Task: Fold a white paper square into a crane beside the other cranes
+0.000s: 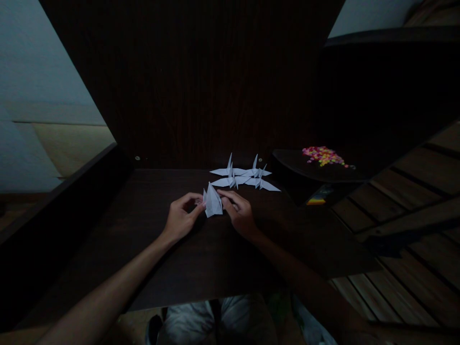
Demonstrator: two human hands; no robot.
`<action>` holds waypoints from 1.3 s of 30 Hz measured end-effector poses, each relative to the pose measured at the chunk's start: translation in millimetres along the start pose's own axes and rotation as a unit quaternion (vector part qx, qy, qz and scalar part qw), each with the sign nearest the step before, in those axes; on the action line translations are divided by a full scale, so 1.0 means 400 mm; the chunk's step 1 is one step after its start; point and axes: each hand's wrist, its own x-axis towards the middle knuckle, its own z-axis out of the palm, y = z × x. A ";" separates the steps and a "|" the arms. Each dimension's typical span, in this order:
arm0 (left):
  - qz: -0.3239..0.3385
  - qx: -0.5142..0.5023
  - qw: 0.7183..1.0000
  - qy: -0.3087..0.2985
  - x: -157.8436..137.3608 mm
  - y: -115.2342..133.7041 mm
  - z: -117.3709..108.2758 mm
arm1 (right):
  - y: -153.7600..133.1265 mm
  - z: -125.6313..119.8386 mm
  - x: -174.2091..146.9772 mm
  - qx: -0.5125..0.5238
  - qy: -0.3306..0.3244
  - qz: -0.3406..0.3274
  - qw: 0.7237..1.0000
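The left hand (181, 216) is nearer to the person than the paper birds (223, 182) and to their left. Its fingers are bent in, and the thumb and fingertips nip the left edge of a folded paper (213, 203). This paper is just on the near side of the birds' left end. It is pale, almost grey, with a tall sharp point at the top, a thin pointy flap on its left and a wider bottom. The right hand (240, 214) is on the near side of the birds' middle. Its fingers curl in, nearly closed, and the thumb and pointer finger pinch the paper's right edge. To the right of the birds, a dark shelf (289, 162) has a heap of pink, red and yellow bits (323, 156) on it.

Some fingertips hide behind the paper. I cannot tell if its bottom touches the desk (151, 206) under the birds. The birds look like four, but their wings overlap. Right of them, below the shelf, a yellow and orange thing (316, 202) is too dark to name.
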 end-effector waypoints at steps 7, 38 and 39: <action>0.005 0.006 1.000 -0.003 0.000 -0.001 0.002 | 0.007 -0.005 0.007 0.022 -0.021 0.008 1.000; -0.062 -0.042 0.997 -0.017 -0.003 0.002 0.007 | 0.031 0.009 0.008 0.101 -0.031 0.096 0.990; -0.061 -0.040 0.997 -0.015 -0.003 0.002 0.007 | 0.030 0.009 0.008 0.104 -0.039 0.100 0.989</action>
